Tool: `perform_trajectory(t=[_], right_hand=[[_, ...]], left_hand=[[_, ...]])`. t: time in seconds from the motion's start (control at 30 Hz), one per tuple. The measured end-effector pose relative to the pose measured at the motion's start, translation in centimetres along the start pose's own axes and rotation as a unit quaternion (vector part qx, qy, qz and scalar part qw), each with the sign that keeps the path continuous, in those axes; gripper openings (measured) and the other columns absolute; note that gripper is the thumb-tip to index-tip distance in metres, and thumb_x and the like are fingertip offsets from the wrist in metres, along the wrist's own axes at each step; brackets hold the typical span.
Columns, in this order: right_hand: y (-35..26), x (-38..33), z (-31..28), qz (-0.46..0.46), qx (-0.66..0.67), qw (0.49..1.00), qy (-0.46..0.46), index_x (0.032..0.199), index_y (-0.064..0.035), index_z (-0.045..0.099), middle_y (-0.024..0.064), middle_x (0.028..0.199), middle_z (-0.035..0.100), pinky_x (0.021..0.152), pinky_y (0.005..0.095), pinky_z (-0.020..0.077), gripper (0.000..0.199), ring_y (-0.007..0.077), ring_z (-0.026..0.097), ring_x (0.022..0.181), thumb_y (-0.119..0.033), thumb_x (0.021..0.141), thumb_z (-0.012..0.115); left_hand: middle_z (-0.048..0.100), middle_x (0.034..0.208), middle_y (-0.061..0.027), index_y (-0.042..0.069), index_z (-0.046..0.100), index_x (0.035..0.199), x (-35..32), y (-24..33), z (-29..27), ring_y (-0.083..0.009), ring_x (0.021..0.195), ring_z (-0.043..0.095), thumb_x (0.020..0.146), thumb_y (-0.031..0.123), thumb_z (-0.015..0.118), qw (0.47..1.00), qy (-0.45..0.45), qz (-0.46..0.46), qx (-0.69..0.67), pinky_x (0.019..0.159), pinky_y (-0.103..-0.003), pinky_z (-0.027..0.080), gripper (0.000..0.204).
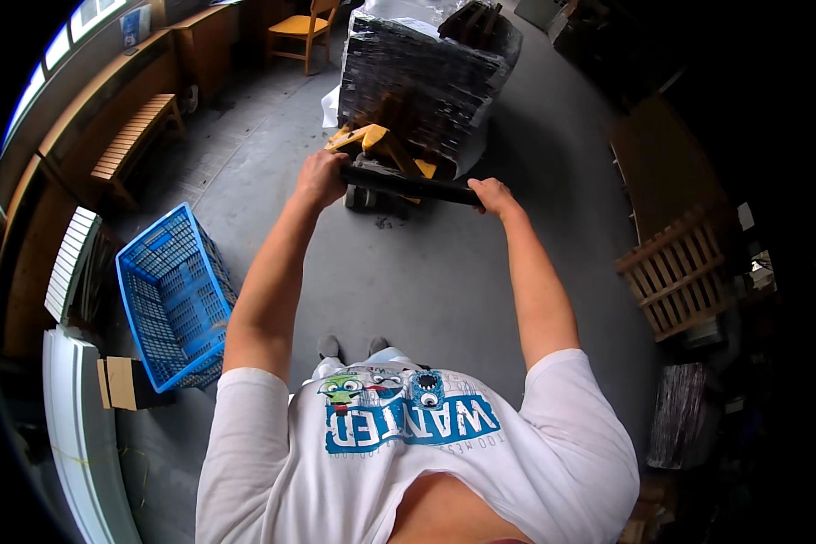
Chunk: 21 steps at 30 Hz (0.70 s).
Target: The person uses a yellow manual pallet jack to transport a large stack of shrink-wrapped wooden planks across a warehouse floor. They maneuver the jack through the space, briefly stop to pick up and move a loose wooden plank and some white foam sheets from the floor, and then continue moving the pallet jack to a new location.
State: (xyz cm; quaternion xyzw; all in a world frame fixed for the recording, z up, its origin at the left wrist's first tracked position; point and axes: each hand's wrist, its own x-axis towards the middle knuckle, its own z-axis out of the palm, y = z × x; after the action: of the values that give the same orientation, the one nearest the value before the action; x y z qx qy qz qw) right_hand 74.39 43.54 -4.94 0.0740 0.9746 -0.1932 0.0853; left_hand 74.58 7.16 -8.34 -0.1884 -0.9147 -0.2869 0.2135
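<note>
Both my arms reach forward to the black handle [408,183] of a yellow pallet jack [372,138]. My left hand [319,179] is wrapped round the handle's left end. At its right end my right hand [494,196] grips the bar, fingers closed. Beyond the handle, a tall load [417,77] wrapped in dark, shiny plastic film stands against the jack's yellow body. Its underside and the jack's forks are hidden. Dark wheels show below the handle, close to the grey floor.
To my left lie a blue plastic crate [190,295], a cardboard box [127,383] and a slatted bench [136,136]. A wooden chair [301,32] stands at the far left. On the right are a wooden pallet [675,272] and a wrapped bundle [678,412].
</note>
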Motion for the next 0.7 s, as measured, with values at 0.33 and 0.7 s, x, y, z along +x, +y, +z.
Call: perform_trajectory(t=[0.33,0.7], right_hand=[[4.4,-9.6,-3.3,-0.048,0.011,0.993,-0.111,0.073,-0.0076,0.069,0.0085,0.062,0.065,0.075,0.0346,0.0498,0.051,0.0208,0.065,0.062,-0.048,0.087,0.042],[9.9,-23.6,-3.5,-0.101,-0.074,0.988,0.088,0.098,-0.0065,0.072,0.0206,0.101,0.068,0.091,0.0456,0.0457,0.059,0.0386,0.062,0.101,-0.054,0.09,0.037]], left_hand=[[0.061,0.079,-0.0151,0.006,0.06,0.074,-8.2,10.9,0.7,-0.0379,0.08,0.059,0.066,0.002,0.056,0.994,0.096,0.038,0.016,0.071,-0.045,0.049,0.01],[0.059,0.075,-0.014,0.005,0.057,0.071,-17.7,21.8,-3.4,-0.0359,0.082,0.058,0.063,0.001,0.06,0.998,0.047,0.033,0.027,0.072,-0.043,0.048,0.009]])
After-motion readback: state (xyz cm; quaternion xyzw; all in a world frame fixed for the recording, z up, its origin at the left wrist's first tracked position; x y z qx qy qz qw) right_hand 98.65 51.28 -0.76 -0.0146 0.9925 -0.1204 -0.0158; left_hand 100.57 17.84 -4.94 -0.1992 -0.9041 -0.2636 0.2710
